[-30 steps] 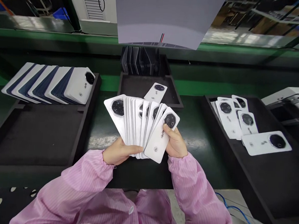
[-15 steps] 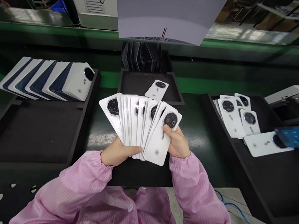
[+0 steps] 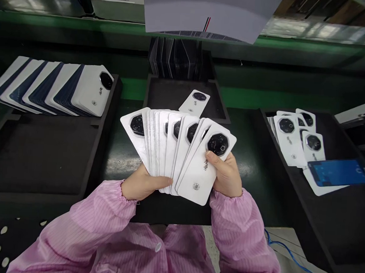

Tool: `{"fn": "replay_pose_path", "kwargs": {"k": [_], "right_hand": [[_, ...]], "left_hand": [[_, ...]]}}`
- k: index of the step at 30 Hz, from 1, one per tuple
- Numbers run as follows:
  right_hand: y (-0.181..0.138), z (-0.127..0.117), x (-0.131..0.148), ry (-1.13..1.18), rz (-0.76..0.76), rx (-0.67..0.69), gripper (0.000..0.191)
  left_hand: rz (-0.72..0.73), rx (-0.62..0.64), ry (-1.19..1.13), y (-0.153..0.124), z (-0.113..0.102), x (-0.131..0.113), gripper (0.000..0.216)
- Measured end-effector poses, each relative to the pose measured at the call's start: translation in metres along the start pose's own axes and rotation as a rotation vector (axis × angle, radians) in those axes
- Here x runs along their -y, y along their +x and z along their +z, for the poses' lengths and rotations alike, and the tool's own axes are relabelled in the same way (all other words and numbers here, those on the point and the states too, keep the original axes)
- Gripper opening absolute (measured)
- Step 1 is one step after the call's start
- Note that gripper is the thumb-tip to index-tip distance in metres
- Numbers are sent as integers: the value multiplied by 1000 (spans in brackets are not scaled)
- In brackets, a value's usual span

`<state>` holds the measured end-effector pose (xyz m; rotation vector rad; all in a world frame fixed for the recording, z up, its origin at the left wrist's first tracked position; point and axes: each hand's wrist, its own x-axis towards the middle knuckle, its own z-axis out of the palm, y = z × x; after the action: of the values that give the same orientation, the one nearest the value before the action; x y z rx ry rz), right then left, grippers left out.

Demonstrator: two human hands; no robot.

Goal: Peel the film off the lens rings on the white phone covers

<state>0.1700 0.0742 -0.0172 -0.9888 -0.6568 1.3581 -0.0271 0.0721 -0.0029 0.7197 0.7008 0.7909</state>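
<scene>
My left hand [image 3: 144, 184] grips the lower end of a fanned stack of white phone back covers [image 3: 166, 148], each with a dark octagonal camera ring. My right hand [image 3: 228, 175] pinches the frontmost cover [image 3: 203, 168] at the fan's right side, thumb on its face just below the camera ring. Both hands are closed on the covers, held above the dark green bench [image 3: 120, 149].
A row of leaning white covers [image 3: 52, 86] fills the back of a black tray [image 3: 38, 160] at left. One cover [image 3: 194, 102] lies in the middle black tray [image 3: 172, 96]. The right tray [image 3: 329, 211] holds several covers [image 3: 290, 137] and a blue-faced piece [image 3: 339, 171].
The frontmost cover has slid right and up with my right hand, widening the fan. A blue-faced piece has arrived on top of the white cover in the right tray.
</scene>
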Motion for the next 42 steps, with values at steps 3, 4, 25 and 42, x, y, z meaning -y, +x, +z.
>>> {"fn": "replay_pose_path", "kwargs": {"k": [3, 4, 25, 42], "right_hand": [[-3, 0, 5, -34, -13, -28, 24], [-3, 0, 6, -44, -15, -34, 24], [-6, 0, 2, -27, -49, 49, 25], [-3, -8, -26, -166, -264, 191, 23]], "left_hand": [[-12, 22, -9, 0, -1, -1, 49], [-20, 33, -4, 0, -1, -1, 47], [-131, 44, 28, -6, 0, -2, 43], [66, 132, 693, -13, -8, -15, 32]]}}
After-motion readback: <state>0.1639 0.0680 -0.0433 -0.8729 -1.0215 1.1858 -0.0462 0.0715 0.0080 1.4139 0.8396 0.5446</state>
